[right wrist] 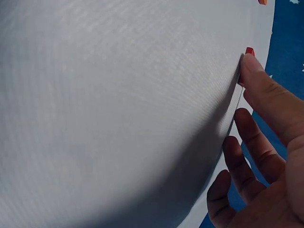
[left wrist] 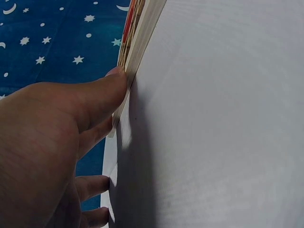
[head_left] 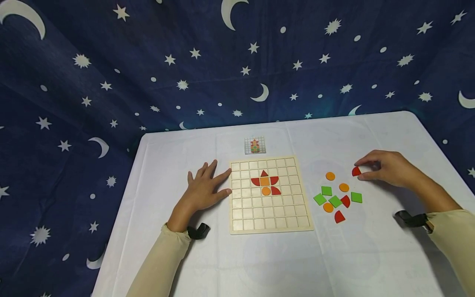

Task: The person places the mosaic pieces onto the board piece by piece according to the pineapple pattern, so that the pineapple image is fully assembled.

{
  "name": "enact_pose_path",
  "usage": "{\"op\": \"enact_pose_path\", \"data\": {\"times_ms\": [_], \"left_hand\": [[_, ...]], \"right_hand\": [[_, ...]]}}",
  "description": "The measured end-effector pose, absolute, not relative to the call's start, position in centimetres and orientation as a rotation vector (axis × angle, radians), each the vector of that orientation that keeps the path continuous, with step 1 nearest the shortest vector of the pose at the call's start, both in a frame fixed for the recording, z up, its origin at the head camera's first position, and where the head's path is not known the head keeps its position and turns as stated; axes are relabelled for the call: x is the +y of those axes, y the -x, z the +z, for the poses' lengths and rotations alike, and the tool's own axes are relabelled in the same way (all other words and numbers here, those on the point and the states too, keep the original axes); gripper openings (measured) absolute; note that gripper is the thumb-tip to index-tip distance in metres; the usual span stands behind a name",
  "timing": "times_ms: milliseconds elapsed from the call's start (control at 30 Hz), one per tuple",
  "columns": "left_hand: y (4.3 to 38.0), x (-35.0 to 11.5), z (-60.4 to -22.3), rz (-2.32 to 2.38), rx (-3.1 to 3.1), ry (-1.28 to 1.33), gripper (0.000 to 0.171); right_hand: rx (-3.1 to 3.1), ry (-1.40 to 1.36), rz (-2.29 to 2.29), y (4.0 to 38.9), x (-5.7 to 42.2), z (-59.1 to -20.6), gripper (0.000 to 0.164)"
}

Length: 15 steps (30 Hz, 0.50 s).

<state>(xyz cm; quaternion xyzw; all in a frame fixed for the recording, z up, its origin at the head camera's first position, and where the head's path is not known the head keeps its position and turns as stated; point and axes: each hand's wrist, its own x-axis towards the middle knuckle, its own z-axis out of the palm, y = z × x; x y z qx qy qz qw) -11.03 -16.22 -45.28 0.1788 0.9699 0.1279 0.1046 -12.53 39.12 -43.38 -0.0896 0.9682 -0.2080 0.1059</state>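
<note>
Red tile [head_left: 356, 171], likely light and stiff, suits the edge pinch my right hand [head_left: 389, 167] gives it, left hand [head_left: 203, 190] spread.

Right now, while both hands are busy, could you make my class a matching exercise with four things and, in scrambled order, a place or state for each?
Column one:
1. left hand
2. right hand
3. small picture card
4. green squares

Column two:
A. holds a red piece
B. beyond the far edge of the grid board
C. lie among orange circles
D. touches the board's left edge

Pairs: 1-D, 2-A, 3-B, 4-C
</note>
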Motion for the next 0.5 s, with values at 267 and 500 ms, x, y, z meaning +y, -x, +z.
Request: {"op": "enact_pose_path", "data": {"times_ms": [267,500], "left_hand": [[10.98,-16.12,-45.23,0.375,2.859,-0.524,0.069],[11.02,-16.11,-45.24,0.358,2.860,-0.528,0.069]], "right_hand": [[2.872,0.269,-0.628,12.53,38.85,-43.51,0.036],[2.904,0.300,-0.637,12.59,38.71,-43.67,0.031]]}}
